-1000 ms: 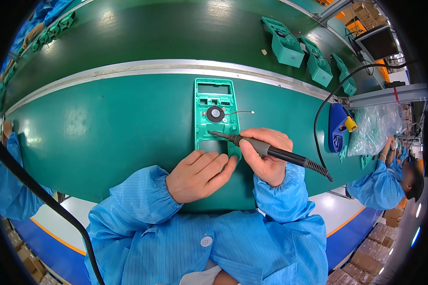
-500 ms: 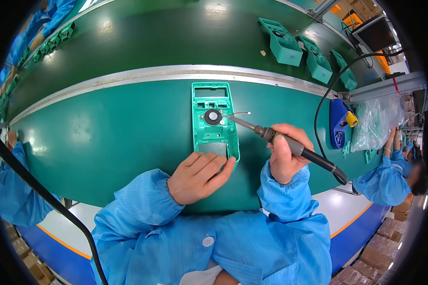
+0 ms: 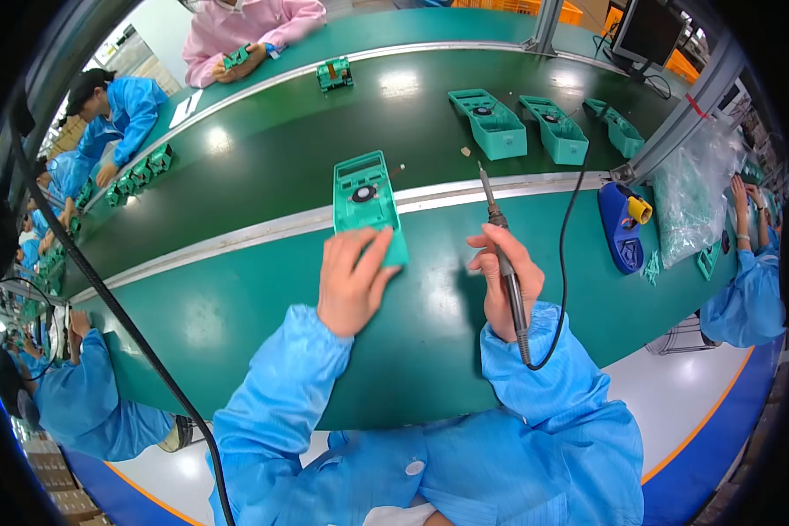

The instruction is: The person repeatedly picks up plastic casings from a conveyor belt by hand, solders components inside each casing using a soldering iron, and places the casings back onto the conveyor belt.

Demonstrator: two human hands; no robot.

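Observation:
My left hand [image 3: 353,280] has its fingers closed over the near end of a green plastic housing [image 3: 346,203]. The housing lies across the metal rail, its far part over the dark green belt. A round black speaker [image 3: 364,194] sits inside it, and a thin wire end sticks out past its right side. In my right hand [image 3: 510,280] is a soldering iron [image 3: 510,294], its metal tip pointing up and away, apart from the housing. The iron's black cable loops down from the handle, then up to the right.
Several green housings [image 3: 491,127] stand on the far belt. A blue soldering iron stand [image 3: 621,230] and a clear plastic bag [image 3: 688,206] are at the right. Along the belt sit green assemblies [image 3: 334,75]. Co-workers sit at left, right and across. A black cable [image 3: 127,324] hangs at left.
My left hand has pushed the housing away, from the bench up onto the rail. The soldering iron has left the speaker and now points upward. My view has tilted up.

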